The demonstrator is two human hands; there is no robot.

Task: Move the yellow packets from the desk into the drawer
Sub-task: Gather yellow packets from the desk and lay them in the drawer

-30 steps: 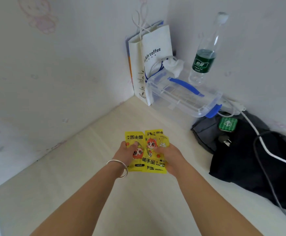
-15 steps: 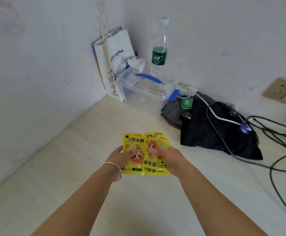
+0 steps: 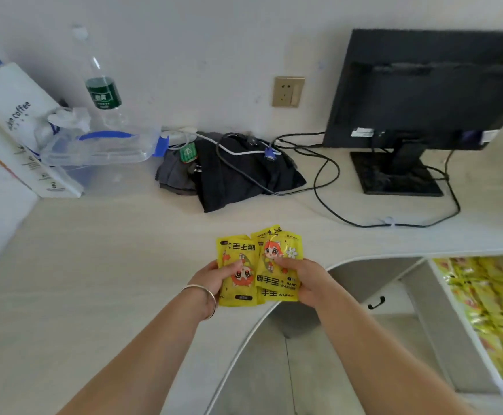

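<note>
Both my hands hold a fanned bunch of yellow packets (image 3: 259, 265) with an orange cartoon figure, just above the desk's curved front edge. My left hand (image 3: 213, 277), with a silver bangle on its wrist, grips the left side of the bunch. My right hand (image 3: 302, 280) grips the right side, thumb on top. At the lower right an open white drawer (image 3: 453, 319) is pulled out, filled with several more yellow packets (image 3: 489, 310).
The pale desk (image 3: 94, 280) carries a black cloth pile (image 3: 238, 175) with cables, a monitor (image 3: 424, 88) on a stand, a clear plastic box (image 3: 100, 148), a water bottle (image 3: 102, 85) and a white paper bag (image 3: 19, 124). Grey floor (image 3: 289, 369) shows below the desk's cut-out.
The view has swung right, bringing the monitor and the open drawer into sight. Both hands keep the same hold on the packets, now near the desk's front edge.
</note>
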